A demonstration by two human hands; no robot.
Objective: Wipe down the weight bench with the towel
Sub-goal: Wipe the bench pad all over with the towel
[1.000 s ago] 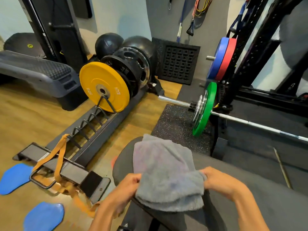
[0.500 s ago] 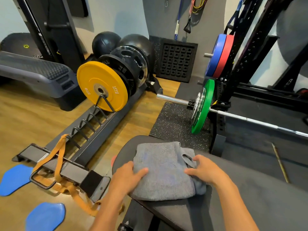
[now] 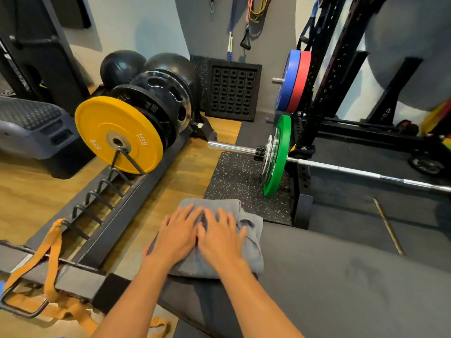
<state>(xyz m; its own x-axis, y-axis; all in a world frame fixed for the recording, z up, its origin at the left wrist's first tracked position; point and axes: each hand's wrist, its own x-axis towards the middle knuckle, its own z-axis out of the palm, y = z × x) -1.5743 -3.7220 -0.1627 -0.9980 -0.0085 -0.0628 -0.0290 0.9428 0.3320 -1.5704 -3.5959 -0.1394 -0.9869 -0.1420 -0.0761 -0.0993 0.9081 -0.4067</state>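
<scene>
Now I have both hands, left (image 3: 179, 236) and right (image 3: 220, 240), spread flat on the towel (image 3: 252, 236) at the bench (image 3: 341, 276) end; next, I'd judge, a firm sweep along the pad.

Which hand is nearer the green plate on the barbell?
Right. The right hand lies flat on the towel, on the side toward the green plate; the left hand presses the towel beside it, farther from the plate.

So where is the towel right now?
In the head view, the towel lies low and centre on the near-left end of the bench, flat under both hands, left and right.
</scene>
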